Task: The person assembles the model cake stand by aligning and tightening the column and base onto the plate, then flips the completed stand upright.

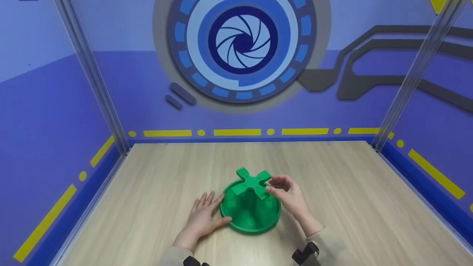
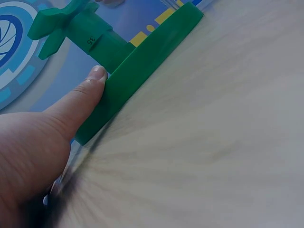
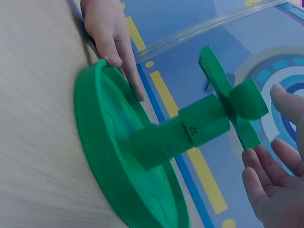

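Observation:
A round green tray (image 1: 250,231) with a raised rim sits on the table, a thick post rising from its centre to a four-armed cross piece (image 1: 252,182). The post (image 3: 204,121) bears the number 32 in the right wrist view. My left hand (image 1: 202,220) lies at the tray's left side, thumb and fingers spread and touching the rim; its thumb (image 2: 83,99) presses the rim's outside. Beside the cross's right arms is my right hand (image 1: 292,197), fingers loosely bent around open space. In the right wrist view its fingertips (image 3: 254,156) are close to one arm; contact is unclear.
The pale wooden table (image 1: 166,166) is enclosed by blue printed panels (image 1: 140,92) at the back and sides, with metal posts (image 1: 92,77) at the corners. Dark bands (image 1: 306,252) are around both wrists.

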Tool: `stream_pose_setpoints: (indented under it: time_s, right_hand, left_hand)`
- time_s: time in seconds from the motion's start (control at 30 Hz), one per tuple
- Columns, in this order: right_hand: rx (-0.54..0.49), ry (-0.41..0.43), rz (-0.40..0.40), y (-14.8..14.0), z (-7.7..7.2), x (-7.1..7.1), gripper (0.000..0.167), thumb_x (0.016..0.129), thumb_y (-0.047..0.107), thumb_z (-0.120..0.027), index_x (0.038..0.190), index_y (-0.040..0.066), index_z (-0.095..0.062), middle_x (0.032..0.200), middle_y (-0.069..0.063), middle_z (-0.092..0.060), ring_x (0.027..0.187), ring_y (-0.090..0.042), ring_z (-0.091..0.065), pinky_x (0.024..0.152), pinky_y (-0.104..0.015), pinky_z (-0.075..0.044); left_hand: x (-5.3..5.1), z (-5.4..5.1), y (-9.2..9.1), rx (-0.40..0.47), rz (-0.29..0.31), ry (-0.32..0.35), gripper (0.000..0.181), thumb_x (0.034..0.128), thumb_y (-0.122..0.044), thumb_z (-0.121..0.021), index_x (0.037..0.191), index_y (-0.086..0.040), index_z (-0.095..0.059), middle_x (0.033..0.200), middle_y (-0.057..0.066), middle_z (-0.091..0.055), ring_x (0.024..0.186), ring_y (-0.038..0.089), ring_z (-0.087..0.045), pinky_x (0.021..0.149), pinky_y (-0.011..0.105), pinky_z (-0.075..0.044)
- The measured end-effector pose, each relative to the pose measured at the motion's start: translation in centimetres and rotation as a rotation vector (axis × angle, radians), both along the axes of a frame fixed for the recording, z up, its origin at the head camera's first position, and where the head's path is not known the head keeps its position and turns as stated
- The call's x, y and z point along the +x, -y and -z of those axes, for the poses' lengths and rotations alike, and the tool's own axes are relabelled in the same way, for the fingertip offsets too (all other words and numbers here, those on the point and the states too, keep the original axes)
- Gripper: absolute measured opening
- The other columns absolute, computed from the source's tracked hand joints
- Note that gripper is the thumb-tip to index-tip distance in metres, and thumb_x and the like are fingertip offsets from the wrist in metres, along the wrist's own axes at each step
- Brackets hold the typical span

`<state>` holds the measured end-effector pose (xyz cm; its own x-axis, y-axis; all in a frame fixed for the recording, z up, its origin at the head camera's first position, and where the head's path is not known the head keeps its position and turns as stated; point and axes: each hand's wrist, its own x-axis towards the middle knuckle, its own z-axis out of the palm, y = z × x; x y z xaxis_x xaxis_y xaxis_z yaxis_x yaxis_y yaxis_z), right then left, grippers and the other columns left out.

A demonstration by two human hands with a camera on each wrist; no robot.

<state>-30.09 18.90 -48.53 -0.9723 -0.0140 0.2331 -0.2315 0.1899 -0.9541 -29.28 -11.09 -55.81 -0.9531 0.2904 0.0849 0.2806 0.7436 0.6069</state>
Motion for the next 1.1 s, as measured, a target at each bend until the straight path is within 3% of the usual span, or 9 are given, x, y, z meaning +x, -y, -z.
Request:
stream_pose_setpoints:
  time_s: [0.1,0.2,0.33,0.43,0.57,0.7,0.93,1.1]
  right_hand:
    - [0.029,0.001,0.054,-0.2,-0.1,-0.8,0.037,0.093,0.011,-0.076,0.125,-0.002,-0.063,0.118,-0.018,-0.07,0.106,-0.016,-0.066,0.089,-0.017,-0.053]
    - [0.061,0.027,0.042,-0.5,-0.1,-1.6,0.041,0.096,0.016,-0.074,0.131,0.001,-0.062,0.127,-0.016,-0.069,0.116,-0.024,-0.066,0.095,-0.02,-0.055]
    - [0.046,0.052,-0.083,-0.7,0.1,-2.7,0.046,0.102,0.018,-0.065,0.143,-0.001,-0.055,0.143,-0.019,-0.061,0.131,-0.03,-0.06,0.108,-0.037,-0.056]
    - [0.0,0.066,-0.21,-1.0,0.2,-3.4,0.05,0.107,0.02,-0.057,0.15,-0.002,-0.047,0.152,-0.021,-0.054,0.141,-0.031,-0.053,0.116,-0.049,-0.048]
    - [-0.043,0.075,-0.341,-1.2,0.4,-4.0,0.054,0.109,0.026,-0.052,0.154,-0.003,-0.041,0.157,-0.022,-0.048,0.146,-0.025,-0.048,0.123,-0.056,-0.037]
    - [-0.062,0.06,-0.394,-1.4,0.7,-4.3,0.055,0.11,0.025,-0.051,0.154,-0.005,-0.039,0.157,-0.023,-0.047,0.141,-0.013,-0.052,0.123,-0.059,-0.034]
    - [-0.084,0.058,-0.397,-1.9,1.0,-4.3,0.053,0.109,0.019,-0.053,0.152,-0.008,-0.041,0.155,-0.028,-0.047,0.129,0.001,-0.059,0.121,-0.055,-0.039]
    - [-0.07,0.059,-0.404,-2.4,1.2,-4.1,0.053,0.107,0.018,-0.055,0.15,-0.01,-0.042,0.152,-0.031,-0.048,0.124,0.002,-0.061,0.116,-0.036,-0.049]
  left_hand:
    - [0.0,0.0,0.0,-0.001,-0.003,-0.001,0.092,0.0864,-0.066,-0.07,0.159,-0.019,-0.041,0.169,0.023,-0.027,0.158,0.048,-0.014,0.129,0.067,-0.006]
    - [0.0,0.0,0.0,-0.001,-0.004,-0.001,0.092,0.0862,-0.067,-0.07,0.159,-0.019,-0.041,0.169,0.022,-0.027,0.158,0.048,-0.014,0.129,0.066,-0.006]
    - [0.1,0.0,0.0,0.006,-0.004,0.004,0.092,0.086,-0.067,-0.07,0.159,-0.02,-0.04,0.168,0.022,-0.027,0.158,0.048,-0.014,0.129,0.066,-0.006]
    - [0.1,0.0,0.0,0.009,-0.005,0.006,0.092,0.086,-0.066,-0.07,0.159,-0.02,-0.04,0.168,0.023,-0.027,0.158,0.048,-0.014,0.129,0.066,-0.005]
    - [0.1,0.0,0.0,0.002,-0.004,0.001,0.092,0.0858,-0.067,-0.07,0.159,-0.02,-0.04,0.168,0.023,-0.028,0.158,0.048,-0.014,0.129,0.066,-0.006]
    - [0.1,0.0,0.0,-0.004,-0.001,-0.003,0.092,0.0859,-0.068,-0.069,0.159,-0.02,-0.04,0.168,0.022,-0.028,0.158,0.047,-0.014,0.129,0.066,-0.006]
    - [0.1,0.1,0.0,-0.006,0.002,0.0,0.092,0.0862,-0.067,-0.069,0.159,-0.02,-0.04,0.169,0.022,-0.027,0.158,0.047,-0.014,0.129,0.066,-0.006]
    - [0.0,0.0,0.0,-0.005,0.0,0.002,0.092,0.086,-0.067,-0.07,0.159,-0.02,-0.041,0.168,0.022,-0.028,0.158,0.047,-0.015,0.129,0.065,-0.006]
